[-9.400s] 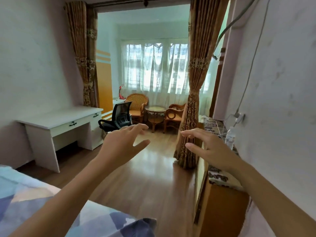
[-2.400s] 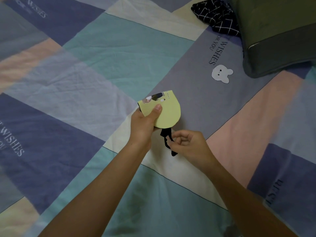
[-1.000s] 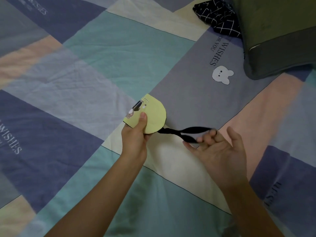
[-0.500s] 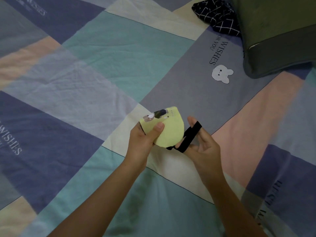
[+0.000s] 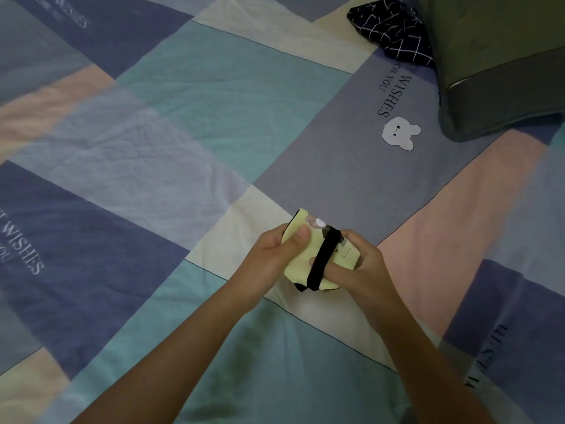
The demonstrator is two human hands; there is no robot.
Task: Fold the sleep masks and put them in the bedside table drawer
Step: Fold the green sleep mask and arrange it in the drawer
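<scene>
Both hands (image 5: pixel 318 258) gripped mask (image 5: pixel 301 261), fingers curled round it | strap (image 5: pixel 324 258) crossed it | you did best keeping strap flat, taut, fold pinched.

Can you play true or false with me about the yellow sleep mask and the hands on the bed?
1. Both hands hold the yellow sleep mask. True: the left hand and right hand both have a grip on it.
2. The black strap lies across the front of the mask. True.
3. The mask is lying flat on the quilt by itself. False: it is in the hands, above the quilt.
4. A white bunny picture is on the quilt. True.
5. The mask is inside a drawer. False: no drawer is in view.
</scene>
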